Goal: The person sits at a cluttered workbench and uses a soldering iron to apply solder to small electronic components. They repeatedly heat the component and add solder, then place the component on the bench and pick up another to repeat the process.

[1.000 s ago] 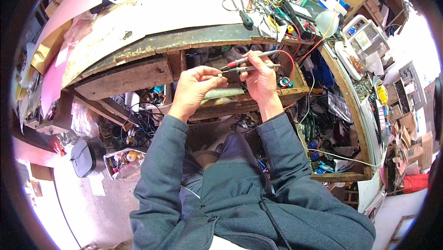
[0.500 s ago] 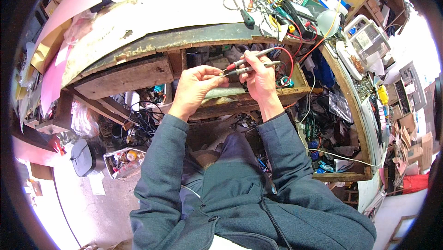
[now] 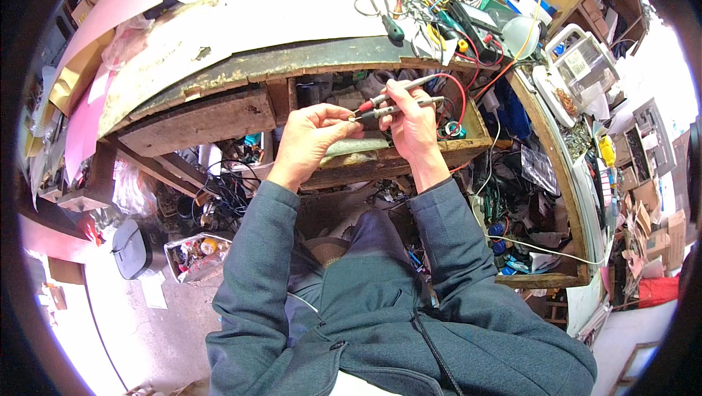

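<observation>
Over an open wooden drawer (image 3: 439,153), my two hands meet at the fingertips. My right hand (image 3: 415,131) grips a pair of multimeter probes, one red (image 3: 376,102) and one black (image 3: 383,112), held much like chopsticks. Their tips point left, to the fingertips of my left hand (image 3: 306,141). There, thumb and forefinger pinch a small piece (image 3: 352,118), too tiny to name. The tips are at or very near this piece; contact cannot be made out. A red lead (image 3: 462,92) curves from the probes over the drawer's right side.
White sheets (image 3: 307,8) cover the worktop beyond the drawer. Tangled wires (image 3: 428,1), a screwdriver-like tool with a dark green handle (image 3: 393,29) and a meter-like device (image 3: 479,17) lie at its far right. Another cluttered wooden compartment (image 3: 578,220) stands right. A box of scraps (image 3: 175,257) sits lower left.
</observation>
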